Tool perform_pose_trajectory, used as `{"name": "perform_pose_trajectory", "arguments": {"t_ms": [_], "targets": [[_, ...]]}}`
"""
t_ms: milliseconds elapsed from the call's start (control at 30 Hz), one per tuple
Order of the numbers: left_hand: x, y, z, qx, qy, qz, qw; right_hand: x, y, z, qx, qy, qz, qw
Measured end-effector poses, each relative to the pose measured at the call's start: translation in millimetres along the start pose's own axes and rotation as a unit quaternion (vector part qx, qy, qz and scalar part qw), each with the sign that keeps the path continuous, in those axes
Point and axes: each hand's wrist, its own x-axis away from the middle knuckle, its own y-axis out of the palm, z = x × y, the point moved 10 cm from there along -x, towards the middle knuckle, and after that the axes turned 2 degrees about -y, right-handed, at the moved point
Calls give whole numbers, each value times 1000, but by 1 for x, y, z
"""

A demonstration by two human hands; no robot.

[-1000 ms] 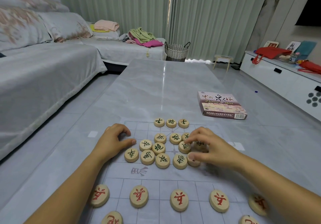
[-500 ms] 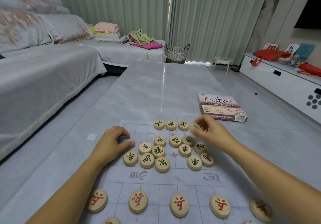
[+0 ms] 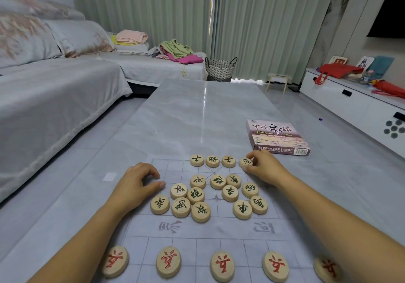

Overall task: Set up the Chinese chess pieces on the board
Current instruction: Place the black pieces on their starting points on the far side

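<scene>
Far rank, 12 o'clock of the board (image 3: 219, 230): three placed green pieces (image 3: 212, 161) sat side by side on the line.

Your right hand (image 3: 266, 169), at 1 o'clock, pinched a fourth green disc (image 3: 245, 162) between thumb and fingertips. The disc was on that same rank, just beside the third piece. I couldn't tell whether it was fully down on the surface.

Your left hand (image 3: 135, 186), at 9 o'clock, rested on the board. Its fingers were loosely curled and its thumb pointed toward the heap. It held nothing I could see.

The loose heap (image 3: 195, 195) was twelve green discs crowded between the far rank and the river band. Several touched one another, and none looked set on its proper point.

At 6 o'clock, five red soldiers (image 3: 222, 266) stood evenly spaced in a row. Red's rear ranks fell below the frame, so their state is unknown.

The game box (image 3: 277, 138) lay on the table (image 3: 197, 111) at 2 o'clock, off the board.

Judgement: green was roughly a quarter set. You had yet to place the rest of the far rank, then the cannons and soldiers out of the heap.
</scene>
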Motion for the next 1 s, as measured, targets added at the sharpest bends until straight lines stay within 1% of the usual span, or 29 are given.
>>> {"name": "perform_pose_trajectory", "arguments": {"t_ms": [133, 367, 567, 700, 834, 1000], "targets": [[-1, 0, 0, 2, -2, 0, 1000, -5, 0, 5, -16, 32, 43, 998], [0, -2, 1, 4, -8, 4, 1000, -3, 5, 8, -21, 7, 19, 1000], [3, -1, 5, 6, -19, -4, 1000, 1, 3, 8, -20, -2, 72, 997], [5, -4, 6, 47, -32, -12, 998, 2, 2, 7, -20, -12, 82, 996], [7, -5, -1, 128, -71, -16, 989, 1, 2, 8, -46, -16, 86, 995], [7, 0, -5, 173, -95, -53, 979, 2, 2, 13, -81, -12, 88, 993]]}}
